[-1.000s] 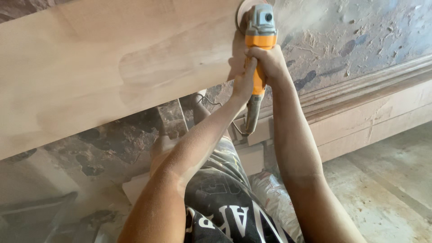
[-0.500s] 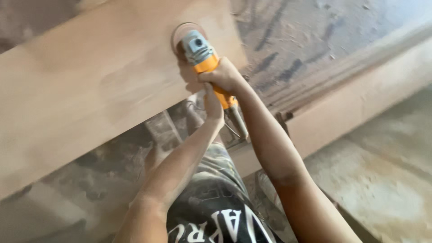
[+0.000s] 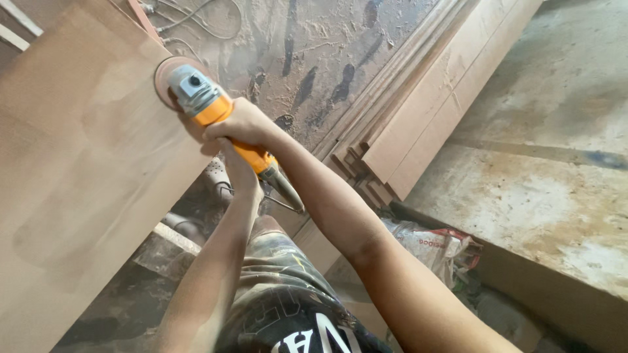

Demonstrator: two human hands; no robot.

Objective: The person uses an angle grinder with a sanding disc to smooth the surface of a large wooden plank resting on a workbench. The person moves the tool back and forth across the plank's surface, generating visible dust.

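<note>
An orange and grey angle grinder point(image 3: 204, 99) with a round sanding disc point(image 3: 167, 70) lies flat on a wide pale wooden board point(image 3: 78, 176), close to the board's right edge. My right hand point(image 3: 243, 124) grips the orange body from above. My left hand point(image 3: 226, 151) wraps the same body from below, just behind the right hand. The grinder's grey tail and cord point(image 3: 282, 188) stick out toward me past both hands. Fine dust coats both forearms.
A stack of long wooden mouldings and planks point(image 3: 418, 111) runs diagonally along the dusty floor. A crumpled sack point(image 3: 435, 243) lies by my right elbow. Loose cables point(image 3: 203, 19) lie at the top. Bare concrete floor point(image 3: 549, 163) spreads to the right.
The grinder and both hands have slid leftward along the board. The camera has swung, so the board now fills the left side and the planks run diagonally.
</note>
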